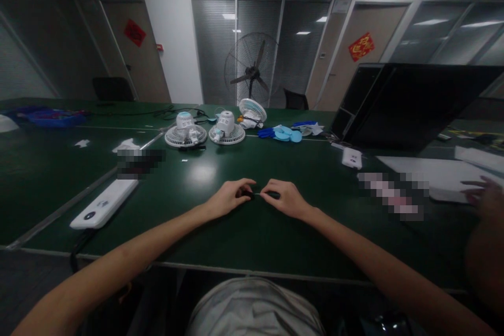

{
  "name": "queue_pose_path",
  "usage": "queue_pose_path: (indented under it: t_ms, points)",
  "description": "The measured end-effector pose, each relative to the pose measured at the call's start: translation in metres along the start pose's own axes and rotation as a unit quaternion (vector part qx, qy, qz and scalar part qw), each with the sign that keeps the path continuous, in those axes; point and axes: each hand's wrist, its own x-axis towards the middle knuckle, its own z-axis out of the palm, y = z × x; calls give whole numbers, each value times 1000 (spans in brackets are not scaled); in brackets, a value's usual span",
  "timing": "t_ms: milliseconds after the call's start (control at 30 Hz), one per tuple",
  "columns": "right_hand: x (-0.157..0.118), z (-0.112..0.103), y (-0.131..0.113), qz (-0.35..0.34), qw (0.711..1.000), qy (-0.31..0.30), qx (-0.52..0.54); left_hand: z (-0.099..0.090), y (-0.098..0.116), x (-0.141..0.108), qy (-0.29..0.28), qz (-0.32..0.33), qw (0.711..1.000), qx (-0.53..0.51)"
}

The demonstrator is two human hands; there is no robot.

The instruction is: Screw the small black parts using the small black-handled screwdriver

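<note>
Above the green table, my two hands meet in front of me. My left hand is closed on a small black part, mostly hidden by the fingers. In my right hand is a screwdriver with a black handle. Its thin metal shaft points left at the black part; whether the tip touches it is too small to tell. Beyond the hands, two white fan heads lie grille down, and a third fan head rests tilted behind them.
Blue fan blades lie right of the fan heads. At left is a white power strip; at right, a white box and a large black monitor. Another person's hand rests over white paper at far right.
</note>
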Motion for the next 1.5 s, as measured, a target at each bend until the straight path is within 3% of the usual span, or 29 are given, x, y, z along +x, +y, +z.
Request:
queue_pose_path:
  t_ms: [333, 500, 600, 700, 833, 933, 1000, 1067, 1267, 1500]
  points:
    - [1, 3, -4, -17, 1000, 1, 1, 0, -1, -1, 8, -7, 1000, 8]
    - [6, 2, -5, 2, 997, 56, 59, 2, 2, -1, -6, 2, 1000, 2]
    - [5, 0, -3, 15, 995, 71, 74, -7, -8, -3, 11, 4, 999, 30]
    - [3, -2, -1, 18, 994, 62, 84, -40, -35, -7, 45, -20, 995, 87]
    - [1, -1, 2, 20, 994, 55, 90, -116, -88, -24, 62, -92, 976, 189]
    - [2, 0, 4, 25, 995, 52, 86, -171, -122, -49, 131, -148, 948, 251]
    - [2, 1, 5, 26, 995, 51, 85, -195, -138, -67, 165, -189, 934, 255]
    - [2, 1, 6, 24, 995, 51, 86, -208, -148, -81, 176, -225, 928, 240]
    - [2, 0, 5, 23, 995, 54, 79, -200, -164, -80, 177, -214, 934, 224]
    - [3, 3, 7, 6, 996, 67, 60, -179, -167, -55, 167, -167, 905, 354]
